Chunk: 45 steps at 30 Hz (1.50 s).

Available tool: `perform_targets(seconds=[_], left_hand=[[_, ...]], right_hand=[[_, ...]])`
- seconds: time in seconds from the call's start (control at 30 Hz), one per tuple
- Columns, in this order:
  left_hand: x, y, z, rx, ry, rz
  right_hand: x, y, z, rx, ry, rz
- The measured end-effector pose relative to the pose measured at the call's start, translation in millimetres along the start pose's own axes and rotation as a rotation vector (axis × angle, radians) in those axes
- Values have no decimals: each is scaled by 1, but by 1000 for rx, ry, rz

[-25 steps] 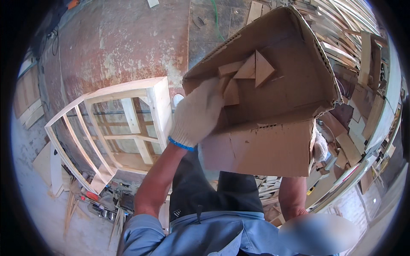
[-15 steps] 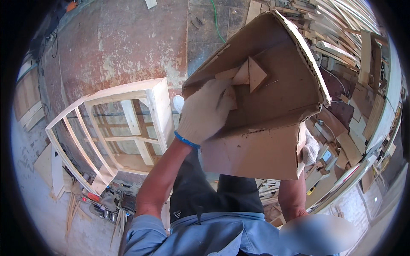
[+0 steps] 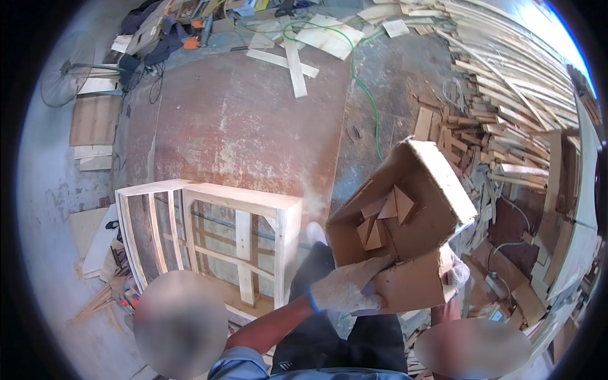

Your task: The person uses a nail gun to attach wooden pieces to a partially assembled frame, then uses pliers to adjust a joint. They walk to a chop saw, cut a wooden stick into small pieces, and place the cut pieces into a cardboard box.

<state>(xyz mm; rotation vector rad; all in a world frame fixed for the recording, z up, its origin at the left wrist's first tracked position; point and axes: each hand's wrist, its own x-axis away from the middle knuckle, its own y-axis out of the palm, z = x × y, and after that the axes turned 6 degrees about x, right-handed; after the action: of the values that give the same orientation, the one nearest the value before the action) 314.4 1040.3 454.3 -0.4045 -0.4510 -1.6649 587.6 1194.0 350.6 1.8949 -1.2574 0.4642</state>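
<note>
A brown cardboard box (image 3: 418, 278) tilts with its opening toward me, above my legs. Inside lie several small triangular wood blocks (image 3: 397, 206). My left hand (image 3: 347, 288), in a whitish knit glove with a blue cuff, is closed over the box's near wall, its fingers reaching inside and its thumb at the outer face. At the box's right side, my gloved right hand (image 3: 458, 277) grips the edge; part of it is hidden behind the cardboard. To the left stands a pale wooden frame (image 3: 288, 247) with slats and crossbars.
Long wood strips (image 3: 506, 69) and offcuts are heaped along the right. A green hose (image 3: 375, 104) crosses the worn floor (image 3: 234, 126) ahead. Boards (image 3: 294, 66) lie at the far side, and a fan (image 3: 66, 68) stands at the far left. Slats and tools lie by the frame.
My left hand has drawn back from beside the wood blocks to the box's near wall. The box appears lower and smaller, and more blocks show inside it. My view takes in more floor ahead.
</note>
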Motion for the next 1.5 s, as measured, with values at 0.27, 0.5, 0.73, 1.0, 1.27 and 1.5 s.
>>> perform_targets(seconds=[0.27, 0.5, 0.73, 1.0, 1.27, 1.5], left_hand=[[-17, -37, -1, 247, 105, 55], [-56, -90, 8, 538, 105, 231], [-92, -155, 30, 466, 165, 359], [-164, -143, 53, 74, -33, 207], [-250, -186, 91, -166, -156, 231], [-357, -279, 101, -361, -305, 358]], right_hand=[[-51, 128, -45, -71, -15, -575], [-125, 267, -57, -574, -97, -576], [-186, 315, -39, 368, -592, 514], [-184, 266, -69, 23, -191, 452], [-242, 213, -104, -335, 120, 422], [-366, 176, -203, -260, 156, 9]])
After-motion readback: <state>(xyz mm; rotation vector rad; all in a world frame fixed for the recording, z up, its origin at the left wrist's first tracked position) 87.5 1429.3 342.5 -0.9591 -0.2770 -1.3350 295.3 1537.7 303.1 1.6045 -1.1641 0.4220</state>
